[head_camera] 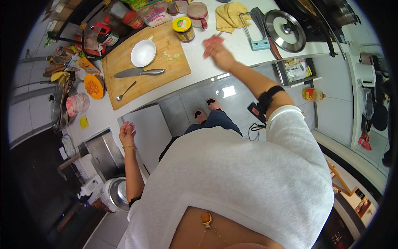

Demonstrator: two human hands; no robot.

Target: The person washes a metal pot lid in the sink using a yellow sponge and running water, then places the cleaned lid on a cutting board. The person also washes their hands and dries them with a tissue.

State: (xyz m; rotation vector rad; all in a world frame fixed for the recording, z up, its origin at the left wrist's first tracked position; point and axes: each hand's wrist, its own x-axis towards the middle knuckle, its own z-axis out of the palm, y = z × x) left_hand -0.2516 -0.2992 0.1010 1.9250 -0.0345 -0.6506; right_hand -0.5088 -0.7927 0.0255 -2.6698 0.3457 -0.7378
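Observation:
My right hand (219,53) is over the white countertop (199,65), blurred, with a reddish-pink item (211,43) at its fingers, perhaps a cloth or packet; its exact kind is unclear. Beyond it lies a folded yellow cloth (228,15). My left hand (127,132) is raised near the counter's edge with fingers loosely curled and nothing visible in it. On the wooden cutting board (174,70) are a white bowl (143,53), a kitchen knife (129,72), a small metal spoon (126,91) and some chopped pale bits (169,56). A yellow-lidded jar (183,29) stands at the board's far right corner.
A glass pot lid (285,30) and a blue-handled wire rack (260,43) lie right. Below them a drawer (295,73) stands pulled out. A cut pumpkin half (93,86) sits left of the board, and a sink (105,152) is at the left.

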